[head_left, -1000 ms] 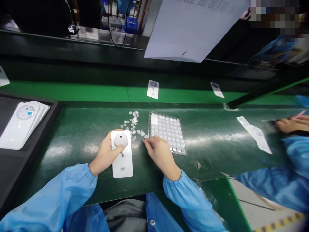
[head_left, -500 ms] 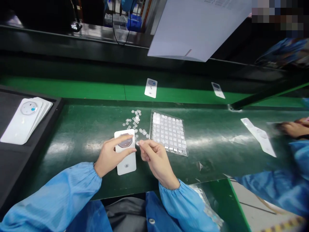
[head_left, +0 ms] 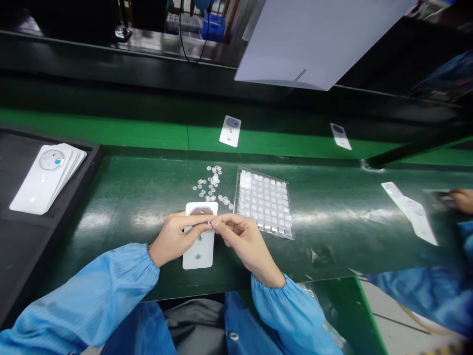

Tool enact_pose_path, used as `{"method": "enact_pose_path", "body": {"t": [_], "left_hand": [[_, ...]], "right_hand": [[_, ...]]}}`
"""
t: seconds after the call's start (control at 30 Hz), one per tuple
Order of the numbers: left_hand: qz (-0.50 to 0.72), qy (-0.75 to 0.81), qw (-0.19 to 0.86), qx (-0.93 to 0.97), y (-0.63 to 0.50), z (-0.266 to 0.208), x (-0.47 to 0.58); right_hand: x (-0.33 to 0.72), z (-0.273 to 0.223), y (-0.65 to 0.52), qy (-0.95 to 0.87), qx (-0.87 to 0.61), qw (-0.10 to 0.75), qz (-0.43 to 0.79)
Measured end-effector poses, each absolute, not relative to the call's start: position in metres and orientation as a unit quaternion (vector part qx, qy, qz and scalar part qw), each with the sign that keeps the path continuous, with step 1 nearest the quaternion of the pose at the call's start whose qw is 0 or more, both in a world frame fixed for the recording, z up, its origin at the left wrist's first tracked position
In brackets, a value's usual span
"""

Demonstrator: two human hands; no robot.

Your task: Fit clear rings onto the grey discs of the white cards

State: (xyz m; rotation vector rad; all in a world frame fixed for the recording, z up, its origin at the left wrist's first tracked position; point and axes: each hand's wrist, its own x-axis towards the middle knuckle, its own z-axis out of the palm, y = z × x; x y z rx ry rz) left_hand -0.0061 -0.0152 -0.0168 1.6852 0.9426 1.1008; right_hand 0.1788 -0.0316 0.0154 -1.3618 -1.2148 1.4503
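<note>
In front of me a white rounded card-like panel (head_left: 198, 256) lies flat, with a dark polygonal window near its top, partly behind my fingers. My left hand (head_left: 177, 237) reaches across it, thumb and forefinger closed together at the panel's right edge. There they meet the pinched fingertips of my right hand (head_left: 240, 239). Between both sets of fingertips shows a small pale disc (head_left: 210, 223), mostly covered. Just beyond the panel, several loose clear discs (head_left: 211, 185) lie scattered. To their right sits a clear tray (head_left: 264, 202) filled with rows of small pale pieces.
A stack of similar white panels (head_left: 39, 180) lies on a black surface at left. Single panels (head_left: 230, 131) rest on the green strip behind the bench. At right, overlapping panels (head_left: 410, 212) lie near another person's hand (head_left: 463, 199). A white sheet (head_left: 295, 44) hangs overhead.
My left thumb and forefinger have closed from a wide spread. My right hand's pinch has come up to them, with the disc between. The view has shifted slightly.
</note>
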Motion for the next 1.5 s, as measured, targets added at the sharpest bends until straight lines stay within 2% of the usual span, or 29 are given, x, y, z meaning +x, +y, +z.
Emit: {"method": "enact_pose_path", "body": {"t": [0.13,0.37,0.8,0.97,1.07,1.2,1.5], "left_hand": [[0.433,0.381,0.438,0.689,-0.016,-0.018,-0.007],[0.412,0.425,0.442,0.674,-0.018,-0.018,-0.007],[0.44,0.416,0.49,0.627,-0.019,-0.024,-0.006],[0.465,0.387,0.596,0.529,-0.023,-0.02,-0.003],[0.472,0.359,0.65,0.475,-0.025,-0.013,-0.003],[0.471,0.381,0.651,0.456,-0.018,-0.006,-0.006],[0.41,0.442,0.684,0.41,-0.007,-0.007,-0.009]], "right_hand": [[0.183,0.02,-0.03,-0.508,-0.538,0.381,0.555],[0.174,0.012,-0.037,-0.513,-0.571,0.448,0.458],[0.15,-0.007,-0.046,-0.535,-0.592,0.489,0.354],[0.157,-0.003,-0.041,-0.535,-0.601,0.458,0.379],[0.166,0.003,-0.032,-0.514,-0.579,0.449,0.447],[0.17,0.004,-0.024,-0.485,-0.536,0.432,0.539],[0.181,-0.028,-0.037,-0.501,-0.465,0.482,0.549]]}}
